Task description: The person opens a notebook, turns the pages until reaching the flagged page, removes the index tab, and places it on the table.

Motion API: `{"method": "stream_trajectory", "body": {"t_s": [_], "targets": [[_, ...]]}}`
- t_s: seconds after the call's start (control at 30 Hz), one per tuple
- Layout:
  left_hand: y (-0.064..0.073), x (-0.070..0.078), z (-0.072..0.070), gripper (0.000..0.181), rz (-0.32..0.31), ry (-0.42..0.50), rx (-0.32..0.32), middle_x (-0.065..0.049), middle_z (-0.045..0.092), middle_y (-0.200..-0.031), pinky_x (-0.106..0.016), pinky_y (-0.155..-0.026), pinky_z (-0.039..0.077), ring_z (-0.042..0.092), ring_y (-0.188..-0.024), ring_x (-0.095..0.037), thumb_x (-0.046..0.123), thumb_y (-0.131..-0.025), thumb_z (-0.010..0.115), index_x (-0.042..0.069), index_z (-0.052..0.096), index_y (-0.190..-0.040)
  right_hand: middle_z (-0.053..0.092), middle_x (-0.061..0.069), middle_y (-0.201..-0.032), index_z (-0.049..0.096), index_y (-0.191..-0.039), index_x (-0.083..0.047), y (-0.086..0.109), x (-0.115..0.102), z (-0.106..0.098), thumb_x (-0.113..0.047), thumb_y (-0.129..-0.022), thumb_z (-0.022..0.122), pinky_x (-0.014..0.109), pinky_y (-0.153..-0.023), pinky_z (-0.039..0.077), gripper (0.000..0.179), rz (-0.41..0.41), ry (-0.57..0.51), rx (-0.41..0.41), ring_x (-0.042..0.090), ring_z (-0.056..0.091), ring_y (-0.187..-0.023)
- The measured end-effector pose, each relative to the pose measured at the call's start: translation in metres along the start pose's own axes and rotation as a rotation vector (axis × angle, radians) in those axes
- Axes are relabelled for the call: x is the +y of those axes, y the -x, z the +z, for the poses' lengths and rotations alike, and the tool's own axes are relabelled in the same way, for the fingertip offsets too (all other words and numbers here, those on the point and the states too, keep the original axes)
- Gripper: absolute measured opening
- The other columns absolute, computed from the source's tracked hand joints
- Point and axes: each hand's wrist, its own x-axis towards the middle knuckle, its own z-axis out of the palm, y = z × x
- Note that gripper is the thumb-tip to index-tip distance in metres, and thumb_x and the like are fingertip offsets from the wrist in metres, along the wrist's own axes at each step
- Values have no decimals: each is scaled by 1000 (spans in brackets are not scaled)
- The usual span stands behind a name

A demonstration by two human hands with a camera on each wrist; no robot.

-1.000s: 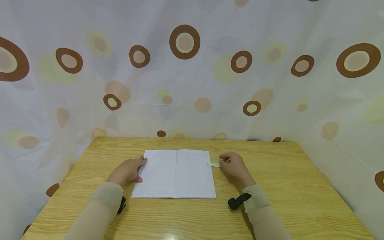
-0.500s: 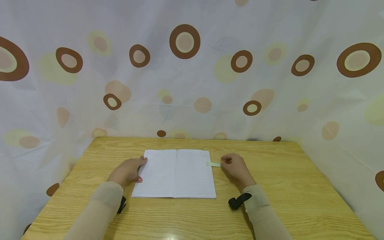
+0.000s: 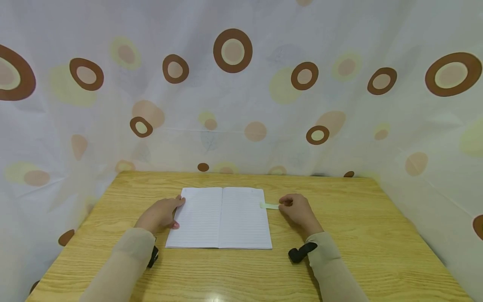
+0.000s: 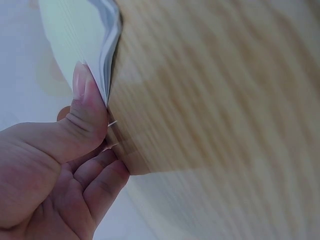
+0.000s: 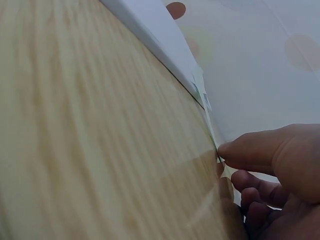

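An open lined notebook point(image 3: 241, 226) lies flat on the wooden table. My left hand point(image 3: 160, 214) rests at its left edge, with the thumb point(image 4: 85, 95) on the page and the other fingers bent beside the edge in the left wrist view. From the right page's outer edge a pale green strip point(image 3: 271, 206) sticks out sideways, its inner end lying on the paper. My right hand point(image 3: 298, 207) pinches the strip's outer end between thumb and forefinger. In the right wrist view the strip point(image 5: 209, 125) stretches narrow and straight from the notebook's edge to the fingertips.
The table point(image 3: 234, 277) has a wood-grain top that extends around the notebook. Behind it and at both sides hangs a pale curtain point(image 3: 241, 100) printed with brown and cream rings. A black wrist mount point(image 3: 302, 252) sits on the right sleeve.
The right hand has shifted slightly to the right, and a little more of the strip shows between it and the notebook. The left hand and notebook stay where they were.
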Motion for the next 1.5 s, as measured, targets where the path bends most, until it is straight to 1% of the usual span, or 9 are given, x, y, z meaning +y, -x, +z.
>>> {"method": "stream_trajectory", "body": {"t_s": [0.13, 0.37, 0.6, 0.8, 1.0, 1.17, 1.33, 1.5], "targets": [[0, 0, -1, 88, 1, 1, 4, -19, 34, -155, -55, -111, 31, 36, -138, -41, 17, -73, 82, 7, 41, -151, 66, 15, -100, 71, -105, 2, 0, 0, 0, -7, -90, 66, 47, -84, 50, 17, -5, -13, 11, 30, 60, -93], [0, 1, 0, 88, -3, 1, 0, -18, 34, -156, -55, -111, 30, 35, -139, -41, 17, -73, 82, 7, 41, -151, 65, 12, -98, 71, -101, 0, 0, 2, 1, -7, -91, 66, 46, -82, 49, 12, -4, -9, 9, 27, 58, -91], [-3, -1, 2, 88, -5, 6, -3, -16, 31, -157, -55, -112, 30, 34, -140, -41, 16, -74, 82, 7, 41, -151, 64, 10, -93, 71, -97, -1, -1, 2, 1, -6, -91, 66, 45, -80, 49, 9, -1, -11, 15, 26, 57, -87], [-3, -2, 3, 88, -3, 0, 3, -16, 31, -157, -54, -112, 29, 34, -140, -41, 16, -74, 82, 7, 41, -151, 64, 9, -93, 70, -97, -1, 1, -1, 0, -6, -91, 66, 45, -80, 49, 9, 0, -10, 10, 25, 57, -87], [-3, -2, 3, 88, 5, -6, 1, -17, 32, -157, -54, -112, 30, 34, -139, -41, 17, -74, 82, 6, 40, -151, 64, 8, -89, 71, -95, -1, 1, -2, 1, -6, -91, 67, 43, -78, 49, 8, 5, -3, 11, 24, 58, -84], [-4, -2, 3, 88, 2, -5, 4, -16, 32, -157, -55, -111, 30, 35, -139, -41, 18, -73, 81, 7, 41, -151, 65, 8, -89, 71, -94, -1, 2, -4, 2, -5, -92, 66, 44, -78, 50, 7, 9, -9, 17, 25, 59, -84], [-1, 0, 2, 87, 0, 10, 6, -16, 31, -157, -55, -111, 30, 35, -139, -41, 16, -74, 81, 7, 41, -151, 65, 9, -90, 71, -94, -2, 2, -3, 2, -6, -93, 65, 44, -78, 50, 7, 25, -20, 25, 25, 59, -84], [2, 2, 1, 87, 5, 13, 13, -17, 32, -156, -55, -111, 31, 36, -138, -41, 15, -73, 81, 6, 42, -150, 65, 9, -91, 71, -95, -2, 0, -1, 3, -7, -93, 64, 44, -79, 49, 8, 44, -55, 25, 25, 59, -85]]}}
